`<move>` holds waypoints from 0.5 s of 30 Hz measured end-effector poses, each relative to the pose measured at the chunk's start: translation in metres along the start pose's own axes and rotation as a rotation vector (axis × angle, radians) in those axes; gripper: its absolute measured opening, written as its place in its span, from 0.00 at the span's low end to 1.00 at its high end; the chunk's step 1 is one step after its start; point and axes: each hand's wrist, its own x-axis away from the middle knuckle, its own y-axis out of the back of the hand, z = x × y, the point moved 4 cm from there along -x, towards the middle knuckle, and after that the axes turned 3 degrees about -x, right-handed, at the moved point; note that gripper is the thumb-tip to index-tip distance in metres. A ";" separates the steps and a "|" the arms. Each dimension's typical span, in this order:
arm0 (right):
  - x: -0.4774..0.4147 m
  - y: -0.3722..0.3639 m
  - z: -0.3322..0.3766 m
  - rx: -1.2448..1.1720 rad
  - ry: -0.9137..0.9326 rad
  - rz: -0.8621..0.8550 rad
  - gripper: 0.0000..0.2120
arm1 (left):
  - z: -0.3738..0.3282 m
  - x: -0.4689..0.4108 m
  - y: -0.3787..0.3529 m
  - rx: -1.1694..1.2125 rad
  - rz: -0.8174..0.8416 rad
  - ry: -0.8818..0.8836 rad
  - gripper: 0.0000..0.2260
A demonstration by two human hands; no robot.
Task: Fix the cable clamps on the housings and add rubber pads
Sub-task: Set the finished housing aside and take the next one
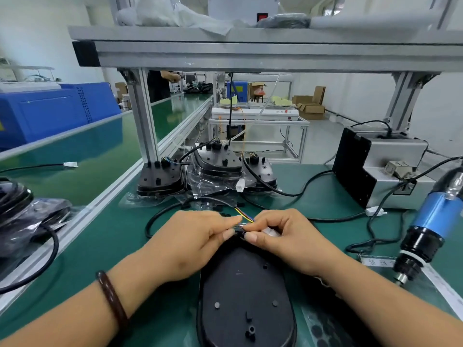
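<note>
A black oval housing [246, 294] lies flat on the green mat in front of me, its far end under my hands. My left hand [193, 244] pinches the coloured wires [244, 217] and a small black part at that far end. My right hand [288, 240] pinches the same spot from the other side, and a white connector [270, 232] shows between its fingers. The black cable [160, 214] loops away to the left. A sheet of round black rubber pads [319, 331] lies to the right of the housing.
Three black housings in clear bags [213, 171] stand at the back of the mat. An electric screwdriver [426, 231] hangs at the right. A grey screw feeder box [380, 166] sits behind it. More bagged parts [27, 216] lie at the left, beyond an aluminium rail.
</note>
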 end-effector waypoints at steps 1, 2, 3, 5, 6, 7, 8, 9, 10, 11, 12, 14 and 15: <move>0.000 0.001 -0.002 0.000 -0.015 -0.005 0.04 | 0.003 0.001 0.000 0.041 -0.003 0.029 0.15; 0.000 0.002 -0.003 -0.005 -0.031 -0.006 0.04 | 0.005 0.003 0.000 0.079 -0.005 0.063 0.13; 0.000 0.003 -0.004 -0.018 -0.046 -0.003 0.04 | 0.007 0.003 0.000 0.114 -0.008 0.088 0.10; -0.001 0.004 -0.005 -0.066 -0.063 0.005 0.06 | 0.009 0.002 -0.001 0.178 -0.029 0.115 0.04; -0.001 0.004 -0.005 -0.092 -0.061 -0.001 0.07 | 0.010 0.002 0.000 0.203 -0.036 0.125 0.04; -0.001 0.006 -0.005 -0.117 -0.053 -0.016 0.08 | 0.010 0.001 0.000 0.220 -0.034 0.133 0.04; -0.002 0.008 -0.005 -0.134 -0.049 -0.039 0.09 | 0.010 0.000 0.000 0.229 -0.028 0.137 0.04; -0.002 0.011 -0.007 -0.129 -0.054 -0.070 0.09 | 0.011 0.000 0.000 0.236 -0.018 0.140 0.04; -0.003 0.014 -0.009 -0.098 -0.071 -0.105 0.08 | 0.011 -0.001 0.000 0.245 -0.007 0.145 0.04; -0.003 0.019 -0.011 -0.043 -0.092 -0.138 0.08 | 0.012 -0.001 -0.001 0.259 0.003 0.153 0.04; -0.003 0.023 -0.014 0.034 -0.110 -0.163 0.08 | 0.013 -0.001 -0.001 0.273 0.009 0.165 0.04; -0.004 0.030 -0.018 0.219 -0.136 -0.190 0.11 | 0.014 0.000 -0.003 0.296 0.012 0.191 0.04; -0.003 0.032 -0.020 0.294 -0.145 -0.198 0.12 | 0.015 0.000 -0.004 0.307 0.010 0.204 0.05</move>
